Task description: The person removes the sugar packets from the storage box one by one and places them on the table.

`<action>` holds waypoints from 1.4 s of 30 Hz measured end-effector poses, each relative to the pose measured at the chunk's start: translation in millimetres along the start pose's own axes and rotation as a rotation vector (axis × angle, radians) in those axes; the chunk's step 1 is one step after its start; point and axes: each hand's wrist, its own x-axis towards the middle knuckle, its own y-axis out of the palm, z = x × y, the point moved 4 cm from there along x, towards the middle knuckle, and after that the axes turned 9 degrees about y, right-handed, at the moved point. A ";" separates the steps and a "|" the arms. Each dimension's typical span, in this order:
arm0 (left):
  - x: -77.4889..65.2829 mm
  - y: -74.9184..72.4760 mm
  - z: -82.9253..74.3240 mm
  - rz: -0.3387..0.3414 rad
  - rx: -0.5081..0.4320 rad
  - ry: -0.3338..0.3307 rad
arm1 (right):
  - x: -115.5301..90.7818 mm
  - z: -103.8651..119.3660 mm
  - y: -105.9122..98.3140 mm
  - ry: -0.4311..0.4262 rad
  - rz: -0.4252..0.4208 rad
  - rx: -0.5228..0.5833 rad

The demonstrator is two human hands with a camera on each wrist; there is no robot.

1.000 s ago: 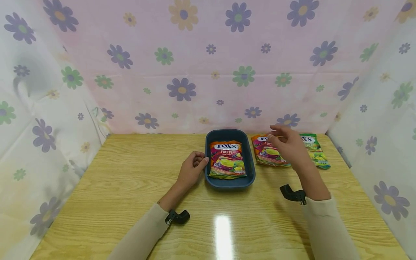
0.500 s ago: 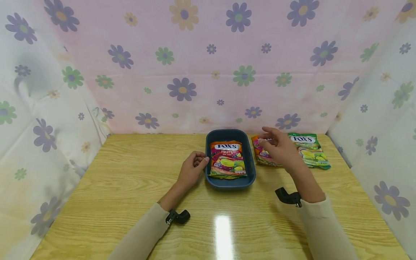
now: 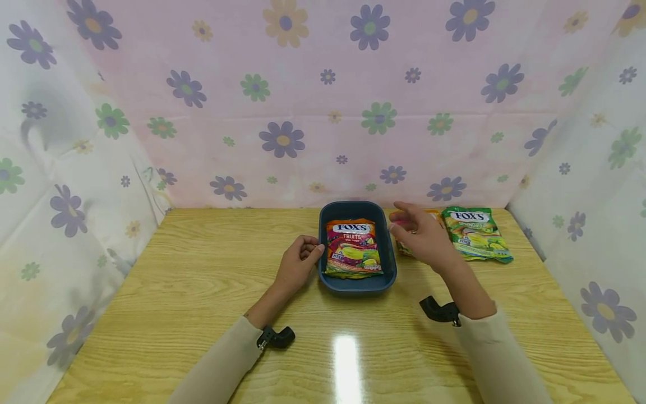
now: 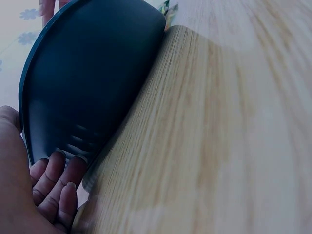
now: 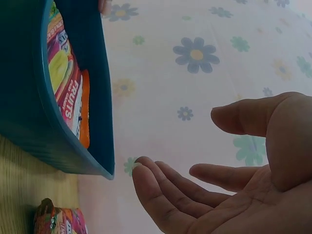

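A dark blue plastic bin (image 3: 357, 286) stands mid-table with a red and orange FOX'S Fruits candy bag (image 3: 353, 252) lying inside. My left hand (image 3: 299, 259) grips its left rim, the thumb at the edge and the fingers curled against the outer wall, as the left wrist view shows. My right hand (image 3: 424, 235) hovers by the right side of the bin, fingers loosely bent and holding nothing; a gap to the bin shows in the right wrist view. Beneath it, another red and orange candy bag (image 5: 63, 223) lies on the table, partly hidden by the hand in the head view.
A green FOX'S candy bag (image 3: 476, 233) lies farther right, beside the covered one. Wood-grain table (image 3: 212, 269) spreads around the bin, and a flowered cloth (image 3: 282, 112) rises behind it and on both sides.
My right hand has moved left, from over the two bags toward the bin's right rim, so the green bag now shows fully. The left hand and the bin have stayed put.
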 end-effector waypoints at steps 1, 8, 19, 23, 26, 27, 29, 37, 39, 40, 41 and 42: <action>0.4 0.2 2.1 0.002 0.000 -0.005 | 0.0 0.3 1.3 -0.001 0.004 -0.006; 5.9 1.3 30.3 0.002 0.018 -0.012 | 0.4 1.8 9.1 -0.003 0.013 -0.051; 4.9 -0.6 33.3 -0.005 -0.005 0.011 | 3.4 -0.3 28.0 0.017 0.114 -0.006; 5.6 -0.6 34.5 -0.001 0.002 0.014 | 4.3 -0.2 33.5 0.024 0.127 -0.011; 6.1 -0.4 35.2 0.001 0.007 0.022 | 3.7 1.5 37.8 0.027 0.143 -0.026; 6.3 -0.3 35.1 0.002 0.008 0.025 | 3.4 2.1 39.5 0.030 0.152 -0.026; 6.4 -0.3 35.1 0.003 0.008 0.028 | 2.1 2.9 42.7 0.028 0.168 -0.033; 5.1 0.4 33.9 0.003 -0.006 0.026 | -1.5 4.6 55.7 0.078 0.212 -0.056; 4.9 0.7 33.7 -0.003 -0.007 0.030 | -0.9 4.6 57.8 0.088 0.206 -0.073; 4.9 0.8 33.7 -0.006 -0.008 0.032 | -0.3 4.2 58.6 0.094 0.199 -0.086; 5.0 0.8 33.8 -0.007 -0.008 0.032 | 0.5 3.8 59.6 0.098 0.192 -0.099; 5.2 0.9 34.1 -0.008 -0.006 0.033 | 1.6 3.1 60.7 0.102 0.187 -0.118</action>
